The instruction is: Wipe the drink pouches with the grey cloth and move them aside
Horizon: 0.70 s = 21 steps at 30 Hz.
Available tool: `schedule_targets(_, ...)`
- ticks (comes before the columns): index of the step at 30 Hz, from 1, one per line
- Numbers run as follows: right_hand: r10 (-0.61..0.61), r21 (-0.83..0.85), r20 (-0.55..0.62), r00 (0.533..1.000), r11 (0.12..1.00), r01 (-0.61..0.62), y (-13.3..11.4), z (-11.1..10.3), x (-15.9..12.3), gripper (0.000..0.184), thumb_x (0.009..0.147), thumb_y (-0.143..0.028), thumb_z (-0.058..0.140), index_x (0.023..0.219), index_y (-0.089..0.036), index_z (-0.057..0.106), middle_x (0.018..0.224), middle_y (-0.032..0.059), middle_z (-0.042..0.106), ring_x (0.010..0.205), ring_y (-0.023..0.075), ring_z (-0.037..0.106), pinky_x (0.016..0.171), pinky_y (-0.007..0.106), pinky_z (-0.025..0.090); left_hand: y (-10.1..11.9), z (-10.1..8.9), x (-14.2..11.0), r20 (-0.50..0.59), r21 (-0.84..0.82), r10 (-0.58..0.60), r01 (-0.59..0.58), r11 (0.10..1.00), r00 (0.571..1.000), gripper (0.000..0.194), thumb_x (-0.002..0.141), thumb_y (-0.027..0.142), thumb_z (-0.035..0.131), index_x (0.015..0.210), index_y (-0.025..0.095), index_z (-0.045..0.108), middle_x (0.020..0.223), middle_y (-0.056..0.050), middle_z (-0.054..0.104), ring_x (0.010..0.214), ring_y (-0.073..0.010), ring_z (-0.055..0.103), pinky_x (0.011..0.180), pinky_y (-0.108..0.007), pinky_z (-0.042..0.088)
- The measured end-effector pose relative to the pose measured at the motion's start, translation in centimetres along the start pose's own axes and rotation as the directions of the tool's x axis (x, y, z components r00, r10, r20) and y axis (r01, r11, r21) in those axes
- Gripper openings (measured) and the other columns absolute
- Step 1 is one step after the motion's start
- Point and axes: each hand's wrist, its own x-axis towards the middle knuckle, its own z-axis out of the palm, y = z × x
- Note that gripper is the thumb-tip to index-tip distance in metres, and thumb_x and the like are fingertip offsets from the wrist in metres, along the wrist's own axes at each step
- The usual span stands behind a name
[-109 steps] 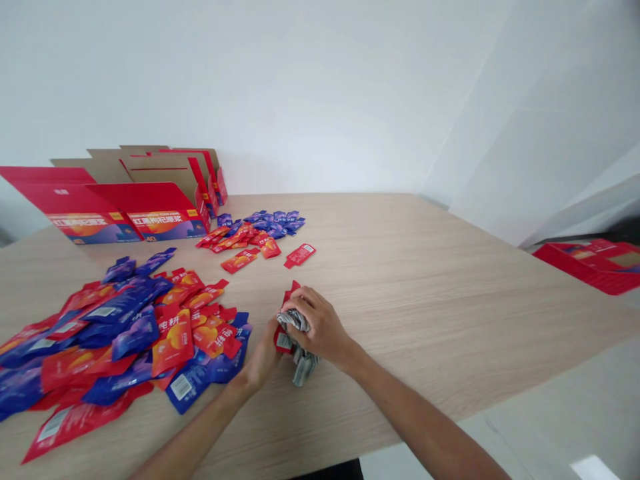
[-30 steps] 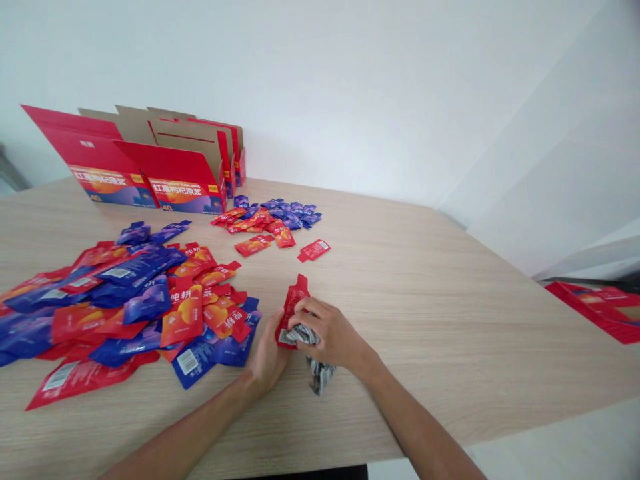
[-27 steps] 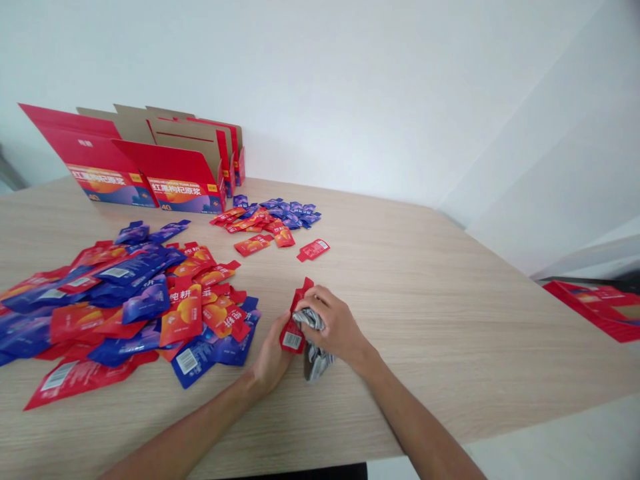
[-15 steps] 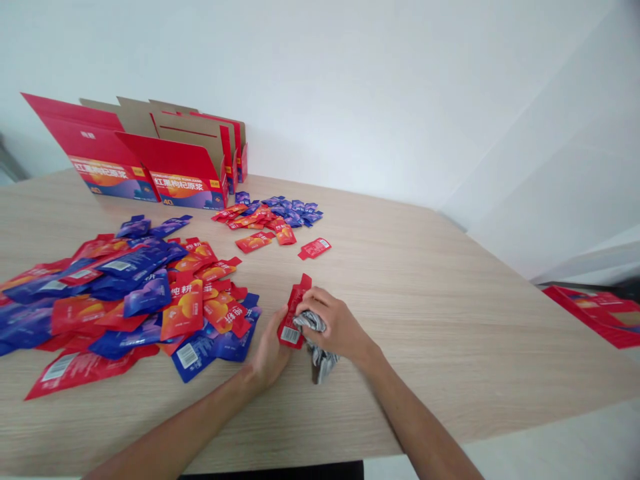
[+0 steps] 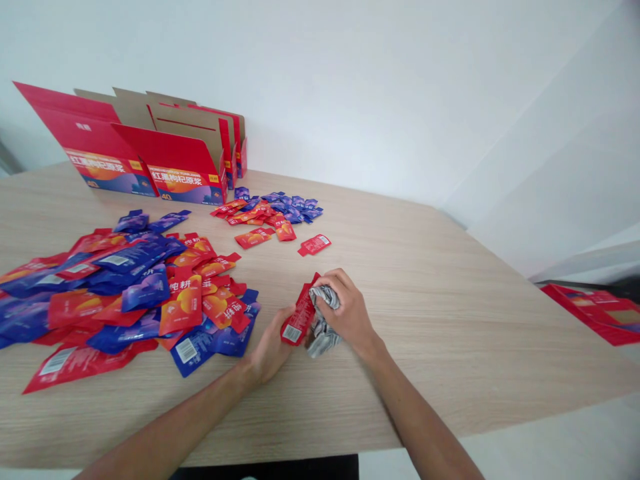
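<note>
My left hand point(image 5: 273, 343) grips a red sachet point(image 5: 299, 317) by its left edge, its barcode side facing up. In my right hand point(image 5: 349, 308) is a crumpled grey-and-white striped cloth point(image 5: 324, 333), bunched under the fingers. The cloth lies against the right side of the sachet, and the right fingers cover part of the sachet's top end. To the left of my left hand spreads a large heap of red and blue sachets point(image 5: 181, 303). One single red sachet point(image 5: 316, 245) lies on the table beyond my hands.
Behind the heap stand open red cardboard boxes point(image 5: 185, 177) with raised flaps, close to the white wall. A smaller pile of red and blue sachets point(image 5: 280, 210) lies in front of them. Another red box point(image 5: 595, 310) sits past the right edge of the table point(image 5: 450, 320).
The held sachet has tilted further to the right. My right hand and the cloth have shifted slightly right and up along it. My left hand keeps its hold.
</note>
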Motion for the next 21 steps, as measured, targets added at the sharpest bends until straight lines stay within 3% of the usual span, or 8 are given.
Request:
schedule_targets(4, 0.022, 0.003, -0.058, 0.998, 1.000, -0.022, 0.1, -0.3, 0.2, 0.014, 0.087, -0.015, 0.058, 0.097, -0.023, 0.064, 0.099, 0.0055, 0.061, 0.095, 0.0218, 0.061, 0.086, 0.035, 0.051, 0.0, 0.0, -0.1, 0.061, 0.010, -0.029, 0.029, 1.000, 0.998, 0.030, 0.088, 0.039, 0.066, 0.085, 0.009, 0.073, 0.078, -0.010, 0.069, 0.072, -0.0204, 0.059, 0.067, -0.032, 0.045)
schedule_targets(10, 0.021, 0.025, -0.084, 0.996, 1.000, -0.019, 0.1, -0.1, 0.1, 0.013, 0.089, -0.015, 0.058, 0.098, -0.023, 0.065, 0.099, 0.0050, 0.061, 0.094, 0.0209, 0.062, 0.084, 0.033, 0.052, 0.8, 0.3, 0.1, 0.111, -0.162, -0.033, 0.051, 0.986, 0.993, 0.028, 0.091, 0.037, 0.063, 0.091, 0.010, 0.073, 0.086, -0.010, 0.067, 0.074, -0.0182, 0.057, 0.064, -0.030, 0.046)
schedule_targets(17, 0.023, 0.017, -0.087, 0.996, 1.000, -0.021, 0.0, -0.2, -0.1, 0.011, 0.090, -0.017, 0.058, 0.098, -0.023, 0.064, 0.096, 0.0048, 0.060, 0.091, 0.0204, 0.062, 0.078, 0.032, 0.052, 1.7, -0.4, 0.2, 0.074, -0.211, -0.066, 0.080, 0.974, 0.995, 0.028, 0.085, 0.027, 0.077, 0.108, 0.014, 0.071, 0.091, -0.005, 0.065, 0.076, -0.0136, 0.061, 0.065, -0.026, 0.053)
schedule_targets(21, -0.008, 0.004, -0.127, 0.992, 1.000, 0.008, -0.2, -0.6, -0.1, 0.010, 0.091, -0.018, 0.058, 0.098, -0.023, 0.064, 0.096, 0.0049, 0.060, 0.091, 0.0209, 0.062, 0.079, 0.032, 0.053, 1.8, -0.4, 0.5, -0.022, -0.152, -0.056, 0.052, 0.987, 0.998, 0.029, 0.075, 0.016, 0.085, 0.101, 0.014, 0.071, 0.097, -0.005, 0.071, 0.078, -0.0145, 0.069, 0.060, -0.023, 0.055)
